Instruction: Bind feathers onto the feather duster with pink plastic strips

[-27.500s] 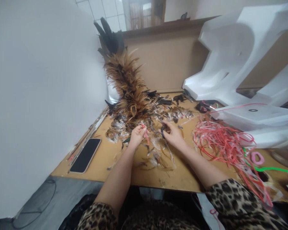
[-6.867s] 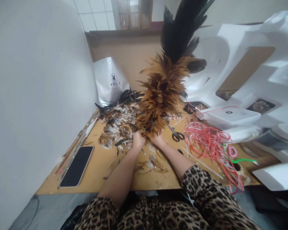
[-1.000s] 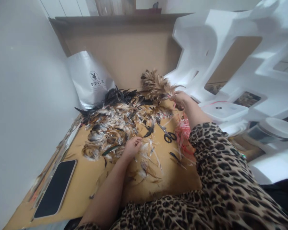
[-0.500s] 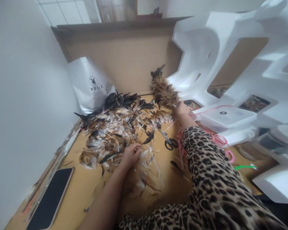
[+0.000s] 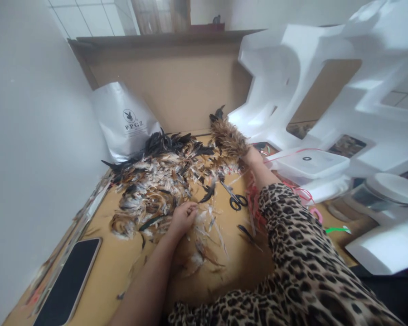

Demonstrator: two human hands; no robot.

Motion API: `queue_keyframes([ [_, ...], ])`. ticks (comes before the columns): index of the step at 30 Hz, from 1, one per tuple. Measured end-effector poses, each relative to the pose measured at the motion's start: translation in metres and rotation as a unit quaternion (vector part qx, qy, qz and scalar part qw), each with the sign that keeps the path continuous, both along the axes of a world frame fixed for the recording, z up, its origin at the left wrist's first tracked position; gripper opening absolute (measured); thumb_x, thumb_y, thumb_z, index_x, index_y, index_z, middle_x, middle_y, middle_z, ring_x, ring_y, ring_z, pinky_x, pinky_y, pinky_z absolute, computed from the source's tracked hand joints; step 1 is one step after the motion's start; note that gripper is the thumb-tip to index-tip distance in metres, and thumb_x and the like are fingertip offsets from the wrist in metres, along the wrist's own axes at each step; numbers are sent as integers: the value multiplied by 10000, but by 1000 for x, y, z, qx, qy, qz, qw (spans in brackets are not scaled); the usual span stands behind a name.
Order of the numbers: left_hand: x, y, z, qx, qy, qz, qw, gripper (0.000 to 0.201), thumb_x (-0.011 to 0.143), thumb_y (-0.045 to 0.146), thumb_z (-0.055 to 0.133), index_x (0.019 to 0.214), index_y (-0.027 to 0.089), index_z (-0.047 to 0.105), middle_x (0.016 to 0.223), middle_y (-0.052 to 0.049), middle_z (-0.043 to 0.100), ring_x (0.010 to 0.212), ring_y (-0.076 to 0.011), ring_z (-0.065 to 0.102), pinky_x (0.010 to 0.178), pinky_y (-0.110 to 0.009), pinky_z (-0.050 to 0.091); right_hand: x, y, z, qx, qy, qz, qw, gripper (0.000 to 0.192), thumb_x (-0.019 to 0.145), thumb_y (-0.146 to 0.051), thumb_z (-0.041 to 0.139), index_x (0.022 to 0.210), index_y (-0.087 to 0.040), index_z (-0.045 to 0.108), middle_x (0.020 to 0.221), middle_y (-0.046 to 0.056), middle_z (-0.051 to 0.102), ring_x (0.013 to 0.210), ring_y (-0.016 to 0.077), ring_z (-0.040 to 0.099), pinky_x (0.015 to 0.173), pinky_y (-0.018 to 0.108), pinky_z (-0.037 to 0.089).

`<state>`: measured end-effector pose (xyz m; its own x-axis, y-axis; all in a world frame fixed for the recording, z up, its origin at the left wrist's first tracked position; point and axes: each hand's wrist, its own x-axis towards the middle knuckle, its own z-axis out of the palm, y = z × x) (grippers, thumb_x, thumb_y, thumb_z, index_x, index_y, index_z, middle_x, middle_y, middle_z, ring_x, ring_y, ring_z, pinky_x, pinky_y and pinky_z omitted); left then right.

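Note:
My right hand (image 5: 252,157) reaches out over the board, closed round the near end of a feather duster (image 5: 229,137). Brown plumes cover the duster's body, and black ones stick out at its far tip. Nearer to me, my left hand (image 5: 183,216) has its fingers curled together; whatever they pinch, if anything, is too small to make out. Just left of it spreads a heap of loose feathers (image 5: 163,181), brown, white and black. Scissors with black handles (image 5: 237,199) lie between my two hands. Some stray feathers (image 5: 197,258) are scattered in front of my left hand.
A silver PPGZ bag (image 5: 122,122) stands behind the heap. At the left edge lies a phone (image 5: 70,280). White moulded foam (image 5: 275,86) rises on the right, beside a clear plastic box (image 5: 306,164), red strings (image 5: 255,208) and a lidded tub (image 5: 391,192).
The duster in my right hand has dropped slightly towards the board. My left hand stays in about the same place. The whole view has shifted a little.

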<state>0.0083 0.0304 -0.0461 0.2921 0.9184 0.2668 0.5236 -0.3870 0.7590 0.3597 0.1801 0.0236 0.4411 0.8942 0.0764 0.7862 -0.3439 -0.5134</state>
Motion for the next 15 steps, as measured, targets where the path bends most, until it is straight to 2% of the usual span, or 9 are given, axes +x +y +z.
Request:
queue_keyframes([
  [4,0,0,-2,-8,-10,-5,1000,189,728,124,557,886,159,654,722,-16,640,618,-101,575,619,-227,482,-9,-20,14,95,-44,-23,994,506,739,-331,611,1200,-143,520,1167,174,566,1045,265,557,895,371,423],
  [8,0,-3,0,-6,-22,-12,1000,184,732,119,549,880,157,650,727,-18,643,645,-106,583,627,-225,481,-27,-57,19,186,-4,54,981,337,782,-276,563,1090,-144,593,1116,135,615,1019,216,553,932,327,399],
  [11,-1,-5,2,2,-27,-21,999,167,750,133,541,875,158,648,728,-17,649,637,-103,583,622,-221,479,-51,-90,11,201,35,112,972,220,790,-257,544,954,-150,644,994,95,672,869,175,589,838,289,437],
  [15,-1,-7,3,22,-23,-25,999,145,775,171,542,867,169,654,748,-20,663,644,-106,592,635,-225,484,-88,-128,-7,165,72,216,960,180,793,-270,524,828,-167,667,821,41,689,735,151,605,714,254,444],
])
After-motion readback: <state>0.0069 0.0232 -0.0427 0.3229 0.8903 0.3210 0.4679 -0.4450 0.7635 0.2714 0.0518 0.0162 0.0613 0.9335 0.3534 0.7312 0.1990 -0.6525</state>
